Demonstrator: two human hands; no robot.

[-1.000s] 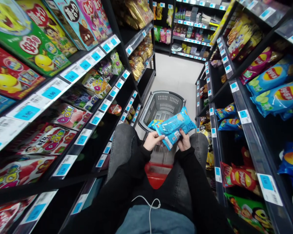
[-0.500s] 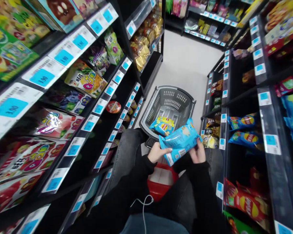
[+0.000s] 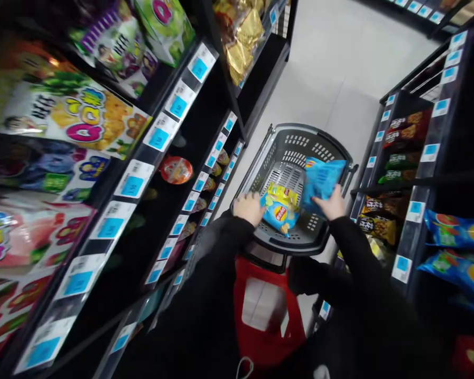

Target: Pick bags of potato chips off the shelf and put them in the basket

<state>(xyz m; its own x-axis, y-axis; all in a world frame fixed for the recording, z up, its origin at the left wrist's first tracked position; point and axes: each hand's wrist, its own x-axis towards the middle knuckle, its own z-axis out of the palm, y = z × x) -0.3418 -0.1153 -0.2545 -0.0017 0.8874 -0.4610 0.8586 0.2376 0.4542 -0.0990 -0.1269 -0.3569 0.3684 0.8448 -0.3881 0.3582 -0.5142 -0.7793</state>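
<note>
A blue bag of chips (image 3: 324,179) is in my right hand (image 3: 332,204), pinched at its near edge between thumb and fingers. It hangs inside the right part of the grey shopping basket (image 3: 292,246) and is slightly smeared by motion. My left hand (image 3: 248,208) is closed over the basket's left rim, its fingertips partly hidden. Beside that hand, a blue and yellow chip bag (image 3: 280,210) lies on the basket floor. A red frame with a rectangular opening (image 3: 266,342) shows below the basket, between my arms.
Shelves of gummy candy bags (image 3: 82,116) with price tags line the left. Gold-wrapped packs (image 3: 243,45) sit farther along. On the right, shelves hold snack bags (image 3: 395,208) and blue chip bags (image 3: 460,266). Pale floor (image 3: 339,58) stretches beyond the basket.
The blue chip bag has gone from both hands above my lap forward into the basket, held by the right alone. My left hand has let go of it and moved to the rim. The view has tilted down.
</note>
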